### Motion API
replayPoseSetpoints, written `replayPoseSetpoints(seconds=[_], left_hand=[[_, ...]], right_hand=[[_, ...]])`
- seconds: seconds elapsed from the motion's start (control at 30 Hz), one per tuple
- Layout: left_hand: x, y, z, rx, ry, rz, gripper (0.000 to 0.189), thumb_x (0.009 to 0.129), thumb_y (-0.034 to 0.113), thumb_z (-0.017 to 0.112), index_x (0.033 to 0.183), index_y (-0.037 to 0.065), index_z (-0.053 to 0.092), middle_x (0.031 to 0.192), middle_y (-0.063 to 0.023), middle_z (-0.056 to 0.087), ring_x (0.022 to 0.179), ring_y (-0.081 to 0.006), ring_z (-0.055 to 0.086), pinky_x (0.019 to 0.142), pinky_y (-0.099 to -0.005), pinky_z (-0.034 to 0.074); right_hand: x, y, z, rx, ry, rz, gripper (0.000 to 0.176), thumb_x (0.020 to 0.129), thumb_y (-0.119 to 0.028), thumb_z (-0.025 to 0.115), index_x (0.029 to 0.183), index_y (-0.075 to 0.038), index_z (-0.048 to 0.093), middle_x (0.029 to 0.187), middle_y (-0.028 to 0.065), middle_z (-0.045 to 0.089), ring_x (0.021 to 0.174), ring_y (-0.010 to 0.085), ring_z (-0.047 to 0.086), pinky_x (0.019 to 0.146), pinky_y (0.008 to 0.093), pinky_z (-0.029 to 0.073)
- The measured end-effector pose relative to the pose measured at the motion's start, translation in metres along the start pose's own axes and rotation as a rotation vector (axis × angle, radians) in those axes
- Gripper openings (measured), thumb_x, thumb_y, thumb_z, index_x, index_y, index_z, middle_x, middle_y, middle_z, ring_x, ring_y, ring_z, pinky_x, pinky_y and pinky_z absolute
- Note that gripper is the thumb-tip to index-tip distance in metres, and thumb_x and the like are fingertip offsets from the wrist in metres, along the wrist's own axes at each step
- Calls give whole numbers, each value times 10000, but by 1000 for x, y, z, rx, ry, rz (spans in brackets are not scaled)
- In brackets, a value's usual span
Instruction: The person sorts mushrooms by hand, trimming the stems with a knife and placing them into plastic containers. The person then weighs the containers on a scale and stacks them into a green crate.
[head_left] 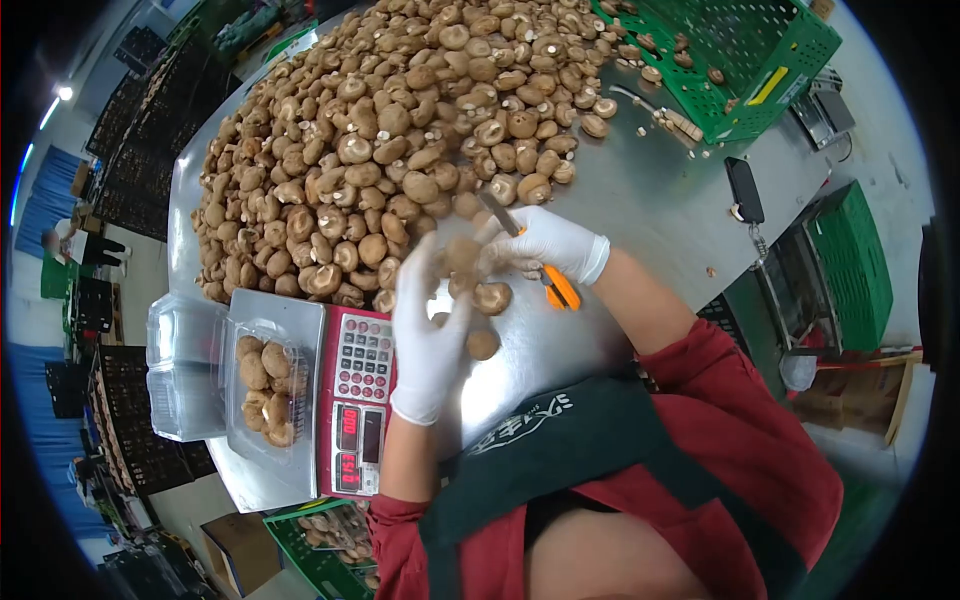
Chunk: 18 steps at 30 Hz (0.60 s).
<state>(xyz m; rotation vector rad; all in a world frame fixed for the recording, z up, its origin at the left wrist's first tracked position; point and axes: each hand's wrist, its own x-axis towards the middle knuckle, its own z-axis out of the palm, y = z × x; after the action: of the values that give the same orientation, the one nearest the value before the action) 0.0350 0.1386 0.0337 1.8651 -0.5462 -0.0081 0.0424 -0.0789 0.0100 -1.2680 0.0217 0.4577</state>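
Note:
My right hand (555, 245), in a white glove, is closed around an orange-handled utility knife (561, 288), its blade pointing toward the mushroom pile. At that hand's fingertips is a blurred shiitake mushroom (462, 257); whether it is gripped is unclear. My gloved left hand (428, 325) is just left of it, smeared by motion, thumb and fingers apart. Loose mushrooms (492, 298) lie on the metal table between my hands and below them. Left of my left hand, a red-framed digital scale (345, 400) carries a clear plastic tray (300, 425) with several mushrooms inside.
A large heap of shiitake mushrooms (400, 120) covers the table's far side. Stacked clear trays (185, 370) stand beyond the scale. A green crate (770, 60), a second knife (680, 125) and a black phone-like object (744, 190) are at right. Another person (85, 245) stands far left.

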Motion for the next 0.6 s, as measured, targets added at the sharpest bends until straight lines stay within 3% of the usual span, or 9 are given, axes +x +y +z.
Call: replayPoseSetpoints(seconds=[0.07, 0.2, 0.27, 0.33, 0.4, 0.47, 0.53, 0.6], left_hand=[[0, -8, 19, 120, -128, 164, 634, 790, -18, 671, 1390, 52, 480, 1407, -154, 493, 1321, -287, 468, 1080, -376, 395], [-10, -11, 53, 15, -343, 127, 656, 766, 18, 684, 1389, 51, 480, 1379, -174, 510, 1331, -311, 458, 1077, -373, 396], [-2, -14, 56, 83, -370, 79, 586, 769, 6, 669, 1335, 41, 520, 1317, -168, 548, 1290, -317, 490, 1064, -381, 401], [26, -16, 47, 201, -353, 93, 532, 778, 3, 662, 1295, 34, 545, 1286, -169, 563, 1261, -324, 508, 1059, -393, 404], [66, -39, 38, 464, -127, 411, 433, 789, -18, 647, 1214, 30, 576, 1261, -181, 568, 1209, -355, 524, 1048, -413, 414], [100, -58, 26, 667, -73, 353, 480, 796, 25, 680, 1260, 43, 555, 1348, -207, 500, 1278, -379, 456, 1073, -446, 382], [125, -70, 25, 961, 14, 340, 586, 796, 140, 719, 1338, 68, 511, 1430, -218, 422, 1324, -407, 391, 1101, -514, 329], [138, -75, 42, 1066, -9, 309, 650, 788, 215, 734, 1374, 88, 486, 1458, -228, 387, 1336, -424, 368, 1108, -558, 295]], right_hand=[[-15, 2, -1, -124, 86, -28, 230, 907, -121, 661, 1093, 9, 621, 869, 64, 683, 574, 23, 505, 480, 201, 397], [-69, 11, -34, -285, 162, -103, 154, 904, -125, 635, 1025, -31, 653, 863, 9, 665, 671, 35, 548, 578, 199, 445], [-110, 21, -60, -292, 255, 31, 159, 899, -126, 630, 1017, -24, 660, 836, -2, 651, 753, 57, 572, 685, 224, 483], [-159, 33, -90, -347, 329, 149, 168, 897, -126, 634, 1023, -19, 666, 816, 4, 643, 754, 73, 580, 714, 246, 491], [-206, 46, -111, -411, 279, 7, 146, 906, -126, 628, 997, -20, 671, 787, -1, 635, 666, 61, 556, 603, 225, 463], [-243, 37, -112, -445, 400, 229, 120, 920, -115, 608, 947, -13, 665, 748, -4, 611, 573, 45, 509, 504, 207, 404], [-255, 27, -108, -352, 515, 288, 125, 935, -116, 592, 952, -11, 659, 713, -14, 579, 541, 33, 473, 475, 200, 375], [-253, 29, -107, -232, 592, 289, 131, 947, -120, 579, 965, -13, 654, 684, -24, 545, 512, 24, 439, 454, 199, 355]])
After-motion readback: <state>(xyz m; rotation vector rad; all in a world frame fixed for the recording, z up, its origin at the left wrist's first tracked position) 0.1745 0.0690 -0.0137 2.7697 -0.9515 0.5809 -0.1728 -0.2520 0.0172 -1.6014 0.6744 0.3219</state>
